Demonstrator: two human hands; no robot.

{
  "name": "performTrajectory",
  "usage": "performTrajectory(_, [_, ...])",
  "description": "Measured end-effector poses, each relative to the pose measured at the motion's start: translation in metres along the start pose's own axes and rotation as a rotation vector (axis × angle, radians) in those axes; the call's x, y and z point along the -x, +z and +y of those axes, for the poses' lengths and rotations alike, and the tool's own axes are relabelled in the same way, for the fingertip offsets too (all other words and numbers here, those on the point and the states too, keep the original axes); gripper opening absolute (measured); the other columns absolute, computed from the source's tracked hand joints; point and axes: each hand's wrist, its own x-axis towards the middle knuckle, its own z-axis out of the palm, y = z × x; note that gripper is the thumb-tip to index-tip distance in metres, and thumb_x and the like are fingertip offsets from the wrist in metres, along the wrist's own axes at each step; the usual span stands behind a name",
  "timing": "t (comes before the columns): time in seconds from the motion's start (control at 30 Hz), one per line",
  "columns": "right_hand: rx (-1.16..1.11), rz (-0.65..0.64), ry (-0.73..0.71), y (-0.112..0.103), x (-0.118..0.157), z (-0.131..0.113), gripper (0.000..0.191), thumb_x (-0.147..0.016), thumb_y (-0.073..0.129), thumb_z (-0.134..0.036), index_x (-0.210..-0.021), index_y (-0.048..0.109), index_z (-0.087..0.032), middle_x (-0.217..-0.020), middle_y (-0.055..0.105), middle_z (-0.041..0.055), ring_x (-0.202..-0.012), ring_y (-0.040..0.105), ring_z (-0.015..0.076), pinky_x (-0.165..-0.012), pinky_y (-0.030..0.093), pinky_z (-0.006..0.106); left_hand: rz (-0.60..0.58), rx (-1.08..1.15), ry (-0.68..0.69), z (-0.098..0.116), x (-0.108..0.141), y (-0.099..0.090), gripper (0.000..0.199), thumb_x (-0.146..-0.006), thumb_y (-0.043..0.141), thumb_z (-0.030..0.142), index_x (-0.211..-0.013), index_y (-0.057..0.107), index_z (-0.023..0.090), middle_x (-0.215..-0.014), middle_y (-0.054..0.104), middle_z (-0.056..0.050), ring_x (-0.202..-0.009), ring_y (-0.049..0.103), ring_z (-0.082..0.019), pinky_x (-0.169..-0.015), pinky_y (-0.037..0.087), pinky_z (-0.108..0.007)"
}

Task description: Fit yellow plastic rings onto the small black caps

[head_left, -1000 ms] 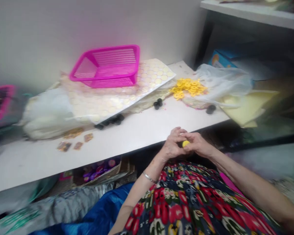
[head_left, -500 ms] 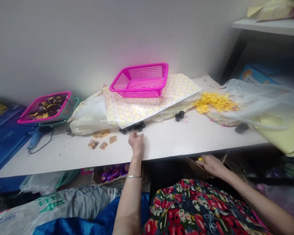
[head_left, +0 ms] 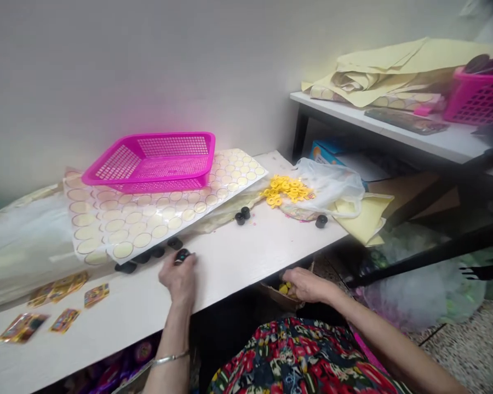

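Observation:
My left hand [head_left: 176, 282], with a bracelet on the wrist, is closed round a small black round piece [head_left: 183, 255] at the white table. Several similar black pieces [head_left: 158, 251] lie just left of it, along the edge of a sheet of round yellow stickers [head_left: 175, 223]. My right hand [head_left: 306, 284] is below the table's front edge, at a cardboard box [head_left: 277, 295] with small yellow pieces [head_left: 285, 288] in it. Its fingers are curled together, and what they hold, if anything, is hidden.
A pink basket [head_left: 168, 164] stands on the sticker sheet. Yellow rings [head_left: 285, 189] are heaped by a clear plastic bag [head_left: 332, 180]. Small printed packets [head_left: 96, 294] lie at left. A shelf [head_left: 394, 127] with yellow paper stands at right.
The view has swung right and closer to the table. My left hand has taken hold of a black piece. The yellow piece at my right hand's fingertips no longer shows there.

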Motion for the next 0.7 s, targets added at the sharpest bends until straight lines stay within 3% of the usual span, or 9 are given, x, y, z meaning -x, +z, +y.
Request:
performTrajectory(0.1, [-0.292, 0.046, -0.030, -0.032, -0.009, -0.004, 0.016, -0.078, 0.047, -0.020, -0.080, 0.061, -0.014, -0.058, 0.057, -0.0003, -0.054, 0.053, 0.0118, -0.053, 0.038, 0.022, -0.299, 0.098, 0.027, 0.021, 0.050, 0.031, 0.038, -0.054, 0.068, 0.032, -0.088, 0.066, 0.016, -0.073, 0.063, 0.001, -0.067, 0.056, -0.014, -0.066, 0.045, -0.026])
performTrajectory(0.17, [-0.298, 0.275, -0.039, -0.053, -0.033, -0.009, 0.015, -0.079, 0.047, -0.019, -0.080, 0.061, -0.014, -0.064, 0.058, 0.0007, -0.061, 0.054, 0.0122, -0.060, 0.040, 0.023, -0.432, 0.109, 0.058, 0.036, 0.078, 0.057, 0.033, -0.055, 0.066, 0.029, -0.086, 0.066, 0.016, -0.074, 0.063, 0.000, -0.068, 0.056, -0.014, -0.066, 0.045, -0.025])
performTrajectory(0.23, [-0.149, 0.491, -0.039, -0.069, -0.064, -0.012, 0.012, -0.077, 0.051, -0.016, -0.081, 0.062, -0.013, -0.082, 0.061, 0.0052, -0.079, 0.055, 0.0144, -0.073, 0.040, 0.024, -0.505, 0.056, 0.127, 0.046, 0.098, 0.079, 0.030, -0.057, 0.065, 0.030, -0.084, 0.066, 0.018, -0.073, 0.062, 0.001, -0.068, 0.055, -0.014, -0.066, 0.044, -0.025])
performTrajectory(0.33, [0.052, 0.514, 0.011, -0.080, -0.108, -0.015, 0.021, -0.083, 0.047, -0.021, -0.096, 0.062, -0.016, -0.098, 0.059, 0.0075, -0.090, 0.054, 0.0163, -0.077, 0.038, 0.025, -0.528, -0.046, 0.238, 0.052, 0.110, 0.097, 0.026, -0.060, 0.064, 0.029, -0.085, 0.065, 0.020, -0.075, 0.061, 0.001, -0.069, 0.054, -0.014, -0.068, 0.043, -0.026])
performTrajectory(0.43, [0.206, 0.481, 0.067, -0.080, -0.135, -0.018, 0.025, -0.086, 0.043, -0.028, -0.099, 0.062, -0.018, -0.104, 0.056, 0.0075, -0.092, 0.054, 0.0175, -0.071, 0.037, 0.025, -0.546, -0.090, 0.309, 0.050, 0.111, 0.100, 0.025, -0.062, 0.064, 0.029, -0.085, 0.065, 0.021, -0.077, 0.061, 0.000, -0.071, 0.053, -0.014, -0.070, 0.043, -0.027])
performTrajectory(0.53, [0.297, 0.461, 0.090, -0.075, -0.142, -0.020, 0.027, -0.088, 0.037, -0.025, -0.094, 0.062, -0.016, -0.104, 0.056, 0.0097, -0.093, 0.053, 0.0192, -0.068, 0.036, 0.025, -0.580, -0.091, 0.325, 0.047, 0.109, 0.098, 0.026, -0.061, 0.065, 0.029, -0.085, 0.065, 0.021, -0.079, 0.061, 0.000, -0.074, 0.054, -0.015, -0.073, 0.043, -0.028])
performTrajectory(0.7, [0.257, 0.415, 0.119, -0.073, -0.124, -0.010, 0.027, -0.086, 0.037, -0.020, -0.096, 0.062, -0.014, -0.101, 0.061, 0.0120, -0.091, 0.055, 0.0194, -0.070, 0.037, 0.026, -0.623, -0.089, 0.370, 0.048, 0.111, 0.100, 0.024, -0.062, 0.065, 0.028, -0.085, 0.065, 0.022, -0.079, 0.061, 0.001, -0.077, 0.053, -0.015, -0.073, 0.042, -0.027])
